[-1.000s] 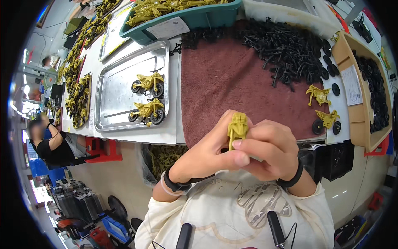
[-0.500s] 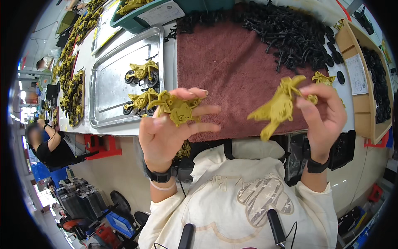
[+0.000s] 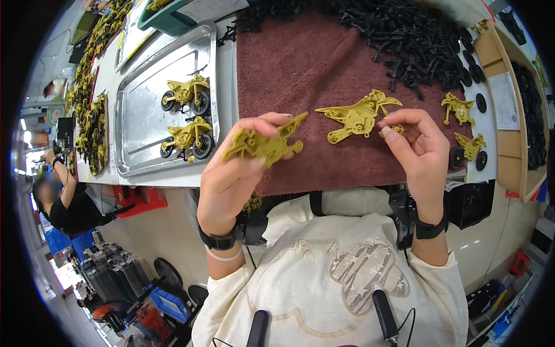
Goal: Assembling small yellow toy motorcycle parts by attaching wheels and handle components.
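Observation:
My left hand (image 3: 222, 188) is closed round a yellow plastic toy motorcycle body half (image 3: 263, 144), held tilted over the near left edge of the cloth. With its fingertips my right hand (image 3: 423, 151) pinches the front fork end of another yellow toy motorcycle body half (image 3: 359, 118). That piece shows its hollow inner side and is at or just above the brown-red cloth (image 3: 289, 69); I cannot tell whether it rests there. Two toy motorcycles with black wheels, a far one (image 3: 188, 94) and a near one (image 3: 188, 136), stand on the metal tray (image 3: 136, 124).
Small black parts (image 3: 416, 49) are heaped at the cloth's far right. Yellow pieces (image 3: 459, 109) and black wheels (image 3: 481, 103) lie beside a cardboard box (image 3: 509, 156). A green bin (image 3: 167, 18) stands behind the tray. At the far left sits another person (image 3: 72, 202).
The right-hand piece has turned from its outer face to its inner side and come down toward the cloth. My left fingers have curled in, and the left-hand piece has tilted.

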Motion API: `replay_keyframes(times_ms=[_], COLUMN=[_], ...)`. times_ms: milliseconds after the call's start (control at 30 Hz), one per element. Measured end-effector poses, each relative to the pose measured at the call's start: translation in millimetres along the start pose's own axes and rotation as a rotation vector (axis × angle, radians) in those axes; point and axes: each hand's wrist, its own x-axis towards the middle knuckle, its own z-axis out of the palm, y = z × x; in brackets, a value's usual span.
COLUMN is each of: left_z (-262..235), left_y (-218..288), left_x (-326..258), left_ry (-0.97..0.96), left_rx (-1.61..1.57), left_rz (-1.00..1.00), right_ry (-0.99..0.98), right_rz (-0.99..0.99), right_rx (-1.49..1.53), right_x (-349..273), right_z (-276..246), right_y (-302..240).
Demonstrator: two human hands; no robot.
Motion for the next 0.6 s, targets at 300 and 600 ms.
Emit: replay_keyframes(times_ms=[300, 600], left_z=[7, 14], left_y=[-1, -6], left_x=[0, 6], left_ry=[0.319, 0.341], left_rx=[0.657, 1.705], left_rz=[0.023, 0.219], right_ry=[0.093, 0.031], right_rz=[0.013, -0.159], right_rx=[0.044, -0.424], right_x=[7, 8], right_z=[8, 7], right_y=[0, 1])
